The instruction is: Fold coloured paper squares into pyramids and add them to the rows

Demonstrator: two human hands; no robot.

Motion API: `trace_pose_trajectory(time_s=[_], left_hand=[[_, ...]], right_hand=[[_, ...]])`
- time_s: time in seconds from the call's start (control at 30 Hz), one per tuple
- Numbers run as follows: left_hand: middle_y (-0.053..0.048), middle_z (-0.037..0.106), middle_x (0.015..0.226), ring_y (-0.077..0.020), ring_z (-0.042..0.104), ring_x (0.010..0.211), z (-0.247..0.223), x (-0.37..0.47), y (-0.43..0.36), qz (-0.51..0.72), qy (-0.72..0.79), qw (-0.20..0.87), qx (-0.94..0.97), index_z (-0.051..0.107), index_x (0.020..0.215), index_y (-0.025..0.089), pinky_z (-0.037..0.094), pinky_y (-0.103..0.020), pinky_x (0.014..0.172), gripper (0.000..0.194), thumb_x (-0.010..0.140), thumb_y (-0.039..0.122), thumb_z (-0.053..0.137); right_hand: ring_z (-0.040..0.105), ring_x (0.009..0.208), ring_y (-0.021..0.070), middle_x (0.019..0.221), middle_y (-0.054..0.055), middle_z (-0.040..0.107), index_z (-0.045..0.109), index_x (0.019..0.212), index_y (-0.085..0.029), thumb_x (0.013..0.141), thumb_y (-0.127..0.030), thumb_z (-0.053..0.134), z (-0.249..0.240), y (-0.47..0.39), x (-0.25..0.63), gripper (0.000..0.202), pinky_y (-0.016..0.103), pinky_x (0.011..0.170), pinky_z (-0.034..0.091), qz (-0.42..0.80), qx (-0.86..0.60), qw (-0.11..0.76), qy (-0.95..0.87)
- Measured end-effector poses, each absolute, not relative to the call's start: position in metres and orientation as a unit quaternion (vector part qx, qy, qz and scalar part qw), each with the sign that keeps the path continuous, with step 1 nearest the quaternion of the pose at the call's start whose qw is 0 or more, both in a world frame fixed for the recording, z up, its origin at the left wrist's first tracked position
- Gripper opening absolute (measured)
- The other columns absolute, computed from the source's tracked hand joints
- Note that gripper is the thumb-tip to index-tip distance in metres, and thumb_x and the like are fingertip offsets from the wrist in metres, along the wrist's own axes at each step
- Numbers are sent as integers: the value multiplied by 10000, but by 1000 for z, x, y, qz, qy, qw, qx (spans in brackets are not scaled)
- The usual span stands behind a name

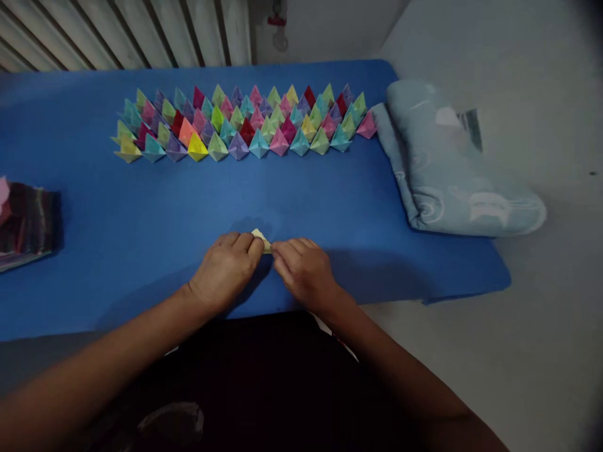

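Note:
Near the front edge of the blue table, a small piece of folded yellow paper (pixel 260 238) is pinched between both hands. My left hand (pixel 229 266) is closed on its left part, with fingers curled over it. From the other side, my right hand (pixel 305 269) grips its right corner between thumb and fingers. Only the paper's pointed top and a strip of its middle show; the hands hide the rest. Farther back stand several rows of folded paper boats (pixel 238 145) in many colours.
A folded grey-blue blanket (pixel 452 169) lies at the table's right end, touching or close to the last pink boat. A dark box-like stack (pixel 32 216) sits at the left edge. Behind the blue tabletop (pixel 188 194) is a white radiator (pixel 141 31).

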State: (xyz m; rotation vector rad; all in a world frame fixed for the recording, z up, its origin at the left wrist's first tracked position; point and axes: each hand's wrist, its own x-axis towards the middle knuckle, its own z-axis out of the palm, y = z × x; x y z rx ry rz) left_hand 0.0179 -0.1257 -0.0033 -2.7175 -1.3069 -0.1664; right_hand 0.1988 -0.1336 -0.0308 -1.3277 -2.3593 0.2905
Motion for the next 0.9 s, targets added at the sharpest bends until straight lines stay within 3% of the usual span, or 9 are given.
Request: trace_pose_trajectory(time_s=[0.1,0.23,0.37,0.5,0.63,0.9], left_hand=[[-86,661,764,-209,602,700,2,14,-122,-61,-461,33,-885,649,834,155,463,-324,651,267,966,153,417],[-46,673,761,-176,604,695,18,-1,-109,-209,-564,-79,-795,661,843,190,460,-299,655,175,911,224,503],[9,675,712,-134,595,617,32,-6,-107,-373,-621,-332,-604,677,826,201,478,-270,620,123,775,306,639],[27,676,674,-105,595,587,33,1,-118,-426,-583,-515,-461,691,776,188,503,-244,610,165,657,283,755],[25,694,678,-89,597,571,29,5,-125,-429,-575,-575,-394,703,754,190,501,-225,584,164,632,249,796],[5,708,701,-121,620,601,26,4,-131,-369,-561,-650,-355,725,789,201,517,-252,568,283,547,260,858]], right_hand=[[637,834,200,914,88,728,680,1108,-160,991,-220,451,-29,-134,200,264,343,788,461,136,-482,257,-827],[654,867,187,968,84,721,642,1182,-167,974,-235,484,-27,-136,201,271,339,808,511,204,-487,370,-764],[669,872,169,947,58,711,661,1089,-190,922,-249,557,-22,-136,196,205,323,793,540,347,-493,453,-657],[667,776,142,958,46,708,622,1141,-207,871,-337,605,-12,-132,183,300,284,671,559,545,-456,473,-521],[629,699,118,842,2,686,629,1045,-221,793,-280,639,-8,-131,173,259,247,599,535,616,-421,485,-457],[592,645,100,732,-34,629,633,919,-228,786,-232,621,-11,-139,163,133,213,554,501,594,-440,489,-463]])
